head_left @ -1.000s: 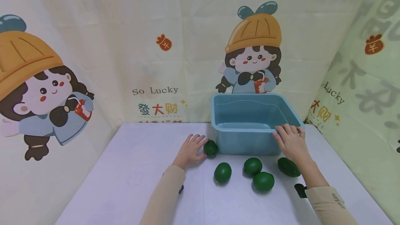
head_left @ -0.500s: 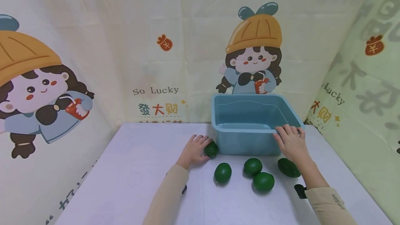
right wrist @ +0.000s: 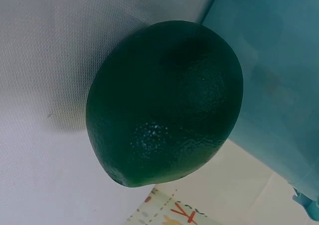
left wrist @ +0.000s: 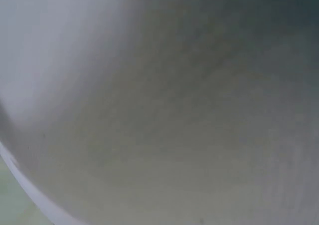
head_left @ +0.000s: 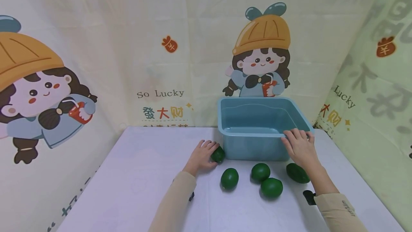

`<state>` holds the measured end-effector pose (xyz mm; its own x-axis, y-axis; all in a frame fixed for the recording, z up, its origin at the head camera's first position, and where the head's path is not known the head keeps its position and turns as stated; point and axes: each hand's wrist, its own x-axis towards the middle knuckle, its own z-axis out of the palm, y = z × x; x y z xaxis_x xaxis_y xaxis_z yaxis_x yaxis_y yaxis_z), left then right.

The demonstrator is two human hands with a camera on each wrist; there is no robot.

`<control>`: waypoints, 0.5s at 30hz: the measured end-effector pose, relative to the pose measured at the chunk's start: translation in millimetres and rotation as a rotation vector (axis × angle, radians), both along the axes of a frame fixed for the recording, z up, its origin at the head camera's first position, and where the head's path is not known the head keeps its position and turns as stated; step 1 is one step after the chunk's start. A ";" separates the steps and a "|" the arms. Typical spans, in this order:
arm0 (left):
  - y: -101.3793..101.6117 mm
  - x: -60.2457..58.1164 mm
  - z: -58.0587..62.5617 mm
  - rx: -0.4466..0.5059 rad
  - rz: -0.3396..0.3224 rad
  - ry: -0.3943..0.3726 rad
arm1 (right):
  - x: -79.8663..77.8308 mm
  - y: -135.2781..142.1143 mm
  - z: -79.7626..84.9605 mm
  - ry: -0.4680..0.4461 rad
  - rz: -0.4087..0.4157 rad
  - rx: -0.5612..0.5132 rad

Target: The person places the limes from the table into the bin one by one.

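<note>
Green fruit (head_left: 219,155) — rounded, glossy — sits between left hand (head_left: 202,156) and smooth bin (head_left: 255,148).

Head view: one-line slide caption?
Left hand gripping a rounded, glossy green fruit beside a rectangular blue plastic bin; right hand on its rim.

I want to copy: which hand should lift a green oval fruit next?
Probably the left hand: it grips a green oval fruit; the right hand holds the blue rectangular plastic tub.
</note>
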<state>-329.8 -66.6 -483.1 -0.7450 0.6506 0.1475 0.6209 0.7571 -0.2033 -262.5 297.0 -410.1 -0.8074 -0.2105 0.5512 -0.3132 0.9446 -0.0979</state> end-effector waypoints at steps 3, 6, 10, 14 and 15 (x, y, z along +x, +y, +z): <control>1.0 0.4 -0.5 -0.016 0.001 0.007 | -0.2 0.4 0.0 0.000 0.001 0.003; 1.7 1.2 -0.3 -0.019 -0.001 0.014 | 0.0 0.6 0.1 -0.002 0.002 0.004; 2.4 1.6 -0.5 -0.027 -0.004 0.038 | 0.7 0.3 0.9 -0.014 -0.004 0.006; 2.5 1.3 -1.6 -0.043 0.003 0.062 | 1.1 0.2 2.3 -0.029 -0.008 0.007; 2.3 1.2 -1.8 -0.043 0.005 0.066 | 1.2 0.2 2.7 -0.032 -0.009 0.006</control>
<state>-328.6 -64.3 -484.9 -0.7378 0.6536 0.1686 0.6012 0.7499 -0.2760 -261.4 297.1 -407.4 -0.8266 -0.2065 0.5235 -0.3013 0.9481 -0.1018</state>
